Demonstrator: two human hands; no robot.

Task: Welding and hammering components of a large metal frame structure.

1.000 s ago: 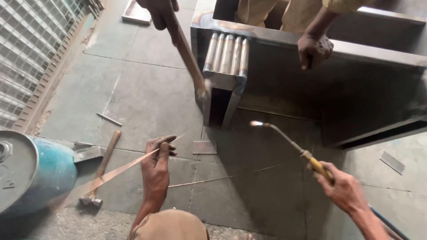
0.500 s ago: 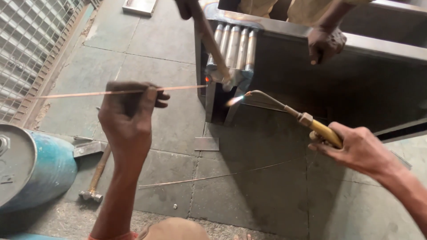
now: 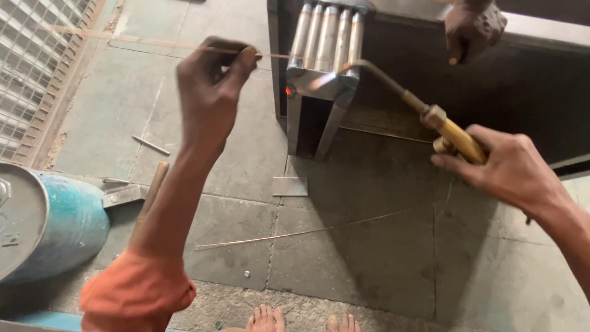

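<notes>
Left hand (image 3: 212,86) pinches a filler rod (image 3: 153,43), right hand (image 3: 507,166) grips a brass torch (image 3: 424,114) at the tube bank (image 3: 326,37); a co-worker's hand (image 3: 473,27) is cropped above, the hammering tool gone since earlier.

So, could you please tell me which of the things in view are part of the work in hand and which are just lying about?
In use:
- torch, in the right hand
- thin rod, pinched in the left hand
- metal frame with tubes, glowing at one spot
- another person's hand on the frame

Lying about:
- hammer
- blue drum
- spare rod on the floor
- small metal plate
</notes>
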